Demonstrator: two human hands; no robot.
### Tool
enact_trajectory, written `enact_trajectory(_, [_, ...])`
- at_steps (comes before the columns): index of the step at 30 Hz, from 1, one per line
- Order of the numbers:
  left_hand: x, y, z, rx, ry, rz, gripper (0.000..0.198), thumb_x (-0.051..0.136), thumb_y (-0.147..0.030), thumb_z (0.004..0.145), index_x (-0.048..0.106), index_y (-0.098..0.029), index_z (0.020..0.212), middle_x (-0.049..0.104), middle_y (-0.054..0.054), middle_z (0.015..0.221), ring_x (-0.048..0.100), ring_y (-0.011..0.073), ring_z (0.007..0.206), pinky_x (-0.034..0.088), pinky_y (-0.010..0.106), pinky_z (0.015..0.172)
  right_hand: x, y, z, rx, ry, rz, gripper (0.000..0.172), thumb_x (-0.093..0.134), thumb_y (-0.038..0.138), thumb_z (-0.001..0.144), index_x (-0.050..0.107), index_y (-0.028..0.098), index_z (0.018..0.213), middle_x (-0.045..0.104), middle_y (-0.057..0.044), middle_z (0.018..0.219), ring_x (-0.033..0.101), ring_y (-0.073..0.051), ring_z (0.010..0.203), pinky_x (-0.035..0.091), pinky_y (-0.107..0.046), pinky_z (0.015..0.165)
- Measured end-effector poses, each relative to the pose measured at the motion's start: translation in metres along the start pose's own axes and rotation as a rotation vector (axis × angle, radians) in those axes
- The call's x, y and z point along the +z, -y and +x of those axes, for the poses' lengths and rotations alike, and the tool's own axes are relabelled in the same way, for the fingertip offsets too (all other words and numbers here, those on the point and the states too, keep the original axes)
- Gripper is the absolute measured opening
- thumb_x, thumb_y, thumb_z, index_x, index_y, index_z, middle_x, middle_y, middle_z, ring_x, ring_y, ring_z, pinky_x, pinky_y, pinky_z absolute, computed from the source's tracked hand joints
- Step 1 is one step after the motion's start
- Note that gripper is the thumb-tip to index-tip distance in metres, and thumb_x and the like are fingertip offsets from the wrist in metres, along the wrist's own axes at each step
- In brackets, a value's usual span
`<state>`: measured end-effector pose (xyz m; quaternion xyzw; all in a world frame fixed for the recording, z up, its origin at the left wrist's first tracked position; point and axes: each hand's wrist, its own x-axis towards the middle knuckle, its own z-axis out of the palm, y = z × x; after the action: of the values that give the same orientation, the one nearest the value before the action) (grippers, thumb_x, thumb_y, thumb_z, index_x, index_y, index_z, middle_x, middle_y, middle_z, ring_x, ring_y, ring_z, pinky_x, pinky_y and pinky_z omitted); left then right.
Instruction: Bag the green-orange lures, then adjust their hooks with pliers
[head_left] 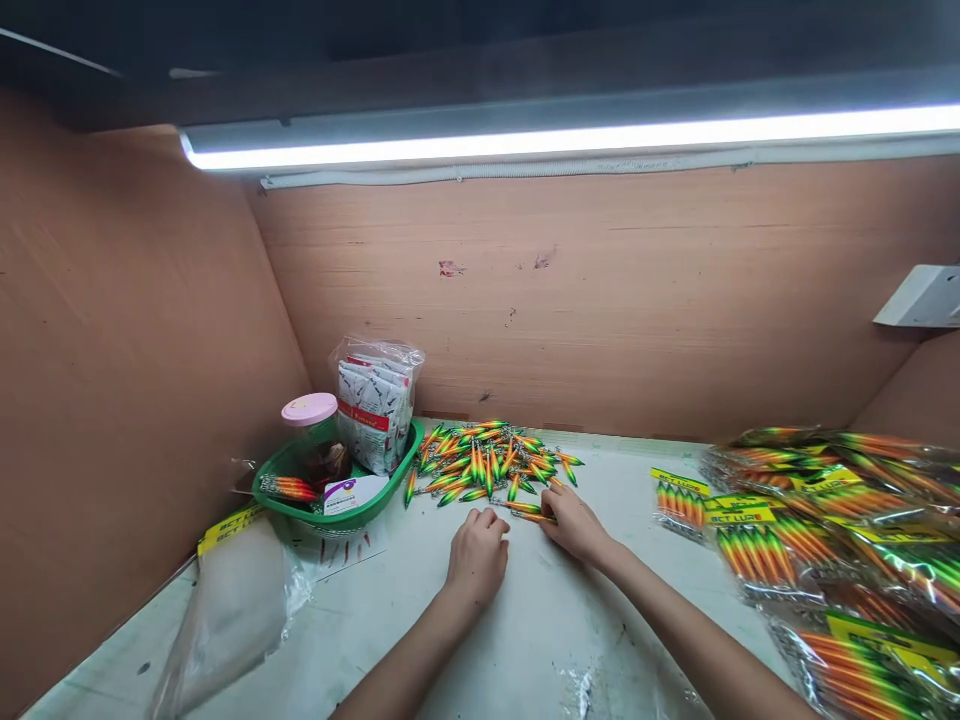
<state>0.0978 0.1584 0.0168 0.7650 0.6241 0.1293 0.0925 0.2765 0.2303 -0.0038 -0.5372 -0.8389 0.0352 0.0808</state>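
Note:
A loose pile of small orange-and-green fishing lures [491, 462] lies on the white table [525, 640] near the back wall. My left hand [477, 556] rests on the table just in front of the pile, its fingers curled under. Beside it, my right hand [574, 522] reaches into the near edge of the pile and pinches a lure [531, 516] between its fingertips.
A green basket [285, 495] at the left holds a pink-lidded jar [310, 424], a bag of white packets [376, 405] and a few lures. Empty clear bags [232, 610] lie front left. Packed bags of lures [825, 550] pile up at right. Wooden walls enclose the table.

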Motion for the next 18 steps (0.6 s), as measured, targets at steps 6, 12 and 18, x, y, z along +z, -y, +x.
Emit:
enact_trajectory(6, [0.023, -0.020, -0.012, 0.185, 0.067, 0.023, 0.020, 0.051, -0.012, 0.084, 0.068, -0.019, 0.094, 0.069, 0.007, 0.103, 0.057, 0.0258, 0.103, 0.047, 0.040, 0.088, 0.009, 0.008, 0.011, -0.027, -0.066, 0.066, 0.027, 0.057, 0.033, 0.093, 0.059, 0.018, 0.116, 0.060, -0.008, 0.120, 0.061, -0.020, 0.101, 0.052, -0.041, 0.086])
enact_trajectory(12, [0.013, -0.009, -0.018, 0.136, 0.059, 0.044, 0.034, 0.045, -0.012, 0.088, 0.062, -0.017, 0.117, 0.063, 0.011, 0.123, 0.053, 0.0275, 0.115, 0.045, 0.045, 0.096, 0.009, -0.008, 0.008, -0.060, -0.153, 0.285, 0.027, 0.057, 0.033, 0.093, 0.059, 0.018, 0.115, 0.062, -0.007, 0.116, 0.063, -0.019, 0.097, 0.053, -0.040, 0.083])
enact_trajectory(18, [0.021, -0.042, -0.023, 0.275, 0.288, -0.057, 0.079, 0.047, -0.057, 0.087, 0.033, -0.006, 0.146, 0.022, 0.021, 0.155, 0.017, 0.0355, 0.144, 0.019, 0.054, 0.117, 0.000, -0.029, -0.003, 0.042, -0.297, 0.566, 0.028, 0.056, 0.034, 0.094, 0.058, 0.017, 0.116, 0.062, -0.007, 0.115, 0.063, -0.018, 0.094, 0.054, -0.038, 0.080])
